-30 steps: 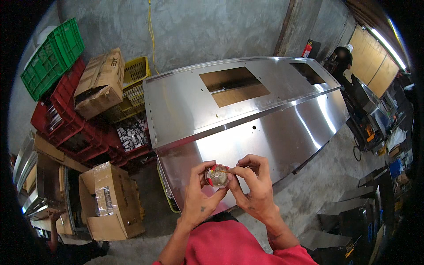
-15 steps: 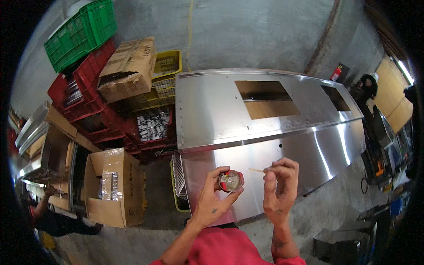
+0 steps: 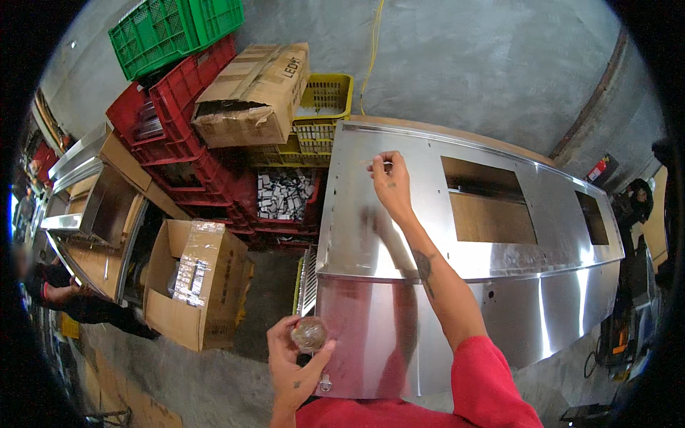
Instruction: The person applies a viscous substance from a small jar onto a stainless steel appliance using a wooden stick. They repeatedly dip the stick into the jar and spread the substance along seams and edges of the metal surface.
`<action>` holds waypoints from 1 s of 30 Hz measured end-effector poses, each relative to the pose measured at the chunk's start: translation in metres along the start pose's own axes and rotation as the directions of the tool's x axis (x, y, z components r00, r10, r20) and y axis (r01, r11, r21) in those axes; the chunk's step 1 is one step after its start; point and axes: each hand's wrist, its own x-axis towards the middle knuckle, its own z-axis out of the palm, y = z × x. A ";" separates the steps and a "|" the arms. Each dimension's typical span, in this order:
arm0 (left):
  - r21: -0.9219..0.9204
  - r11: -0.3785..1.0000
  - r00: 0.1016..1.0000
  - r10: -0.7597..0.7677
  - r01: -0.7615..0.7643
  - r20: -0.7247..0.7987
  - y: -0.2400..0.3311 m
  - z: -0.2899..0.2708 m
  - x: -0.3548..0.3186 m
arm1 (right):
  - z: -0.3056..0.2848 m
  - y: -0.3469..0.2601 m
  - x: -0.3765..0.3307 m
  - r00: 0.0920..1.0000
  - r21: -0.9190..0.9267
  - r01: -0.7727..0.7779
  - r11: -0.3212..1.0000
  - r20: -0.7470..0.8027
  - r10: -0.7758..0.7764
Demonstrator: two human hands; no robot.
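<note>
My left hand (image 3: 294, 367) is closed around a small round cup-like container (image 3: 310, 334), its top facing up, at the near left corner of a large shiny sheet-metal panel (image 3: 371, 314). What the container holds is hard to make out. Farther out, my right hand (image 3: 391, 184) is pinched closed above the far left part of the panel. The thin pale stick that it held half a second ago cannot be made out now; the fingers hide it. A small metal latch-like piece (image 3: 326, 382) shows beside my left hand.
Rectangular cut-outs (image 3: 492, 203) open in the panel's far half. To the left stand stacked red crates (image 3: 171, 143), a yellow crate (image 3: 325, 96), a green crate (image 3: 175, 32) and cardboard boxes (image 3: 221, 285). Another person's arm (image 3: 64, 292) shows at the far left.
My right hand has moved far forward and left, out over the panel's far half. My left hand with the container has shifted left and nearer. The whole view has turned left.
</note>
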 end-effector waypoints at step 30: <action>0.108 0.991 0.982 -0.057 0.077 -0.179 -0.005 -0.003 0.015 | 0.032 0.069 0.030 0.952 -0.168 0.139 0.976 0.295 -0.085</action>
